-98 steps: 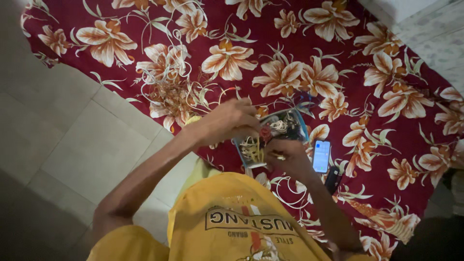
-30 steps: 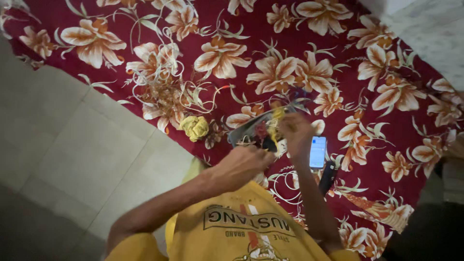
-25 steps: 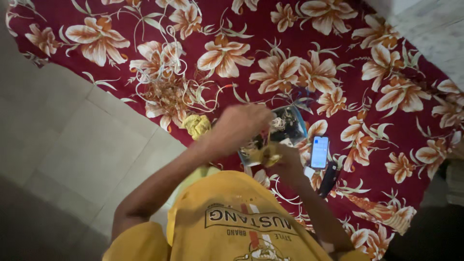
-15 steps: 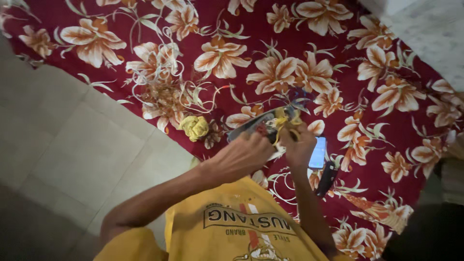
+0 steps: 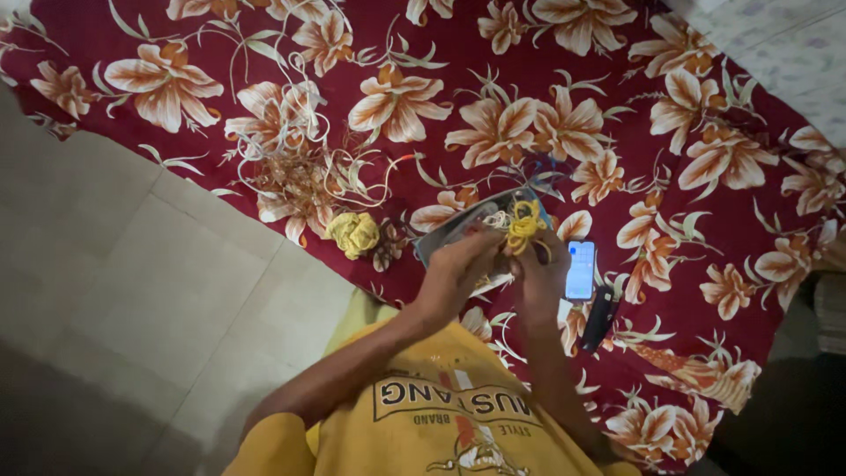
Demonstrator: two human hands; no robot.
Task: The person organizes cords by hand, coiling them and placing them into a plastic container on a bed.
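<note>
My right hand (image 5: pixel 542 273) holds up a small yellow bundle of looped bands (image 5: pixel 523 220) over a shallow blue-rimmed tray (image 5: pixel 458 227) that is tilted on the cloth. My left hand (image 5: pixel 458 264) is beside it to the left, fingers curled and pinched on pale strands (image 5: pixel 498 220) that run toward the yellow bundle. The tray holds more tangled bands, mostly hidden by my hands. Both hands nearly touch.
A dark red cloth with cream flowers (image 5: pixel 687 53) covers the floor. On it lie a loose pile of pale strings (image 5: pixel 300 167), a yellow wad (image 5: pixel 354 234), a lit phone (image 5: pixel 580 270) and a dark slim object (image 5: pixel 601 316). Pale floor tiles (image 5: pixel 132 291) lie to the left.
My left hand has moved up from the tray's near edge to the strands beside the yellow bundle. My right hand still holds the bundle, lifted slightly. The phone is less covered.
</note>
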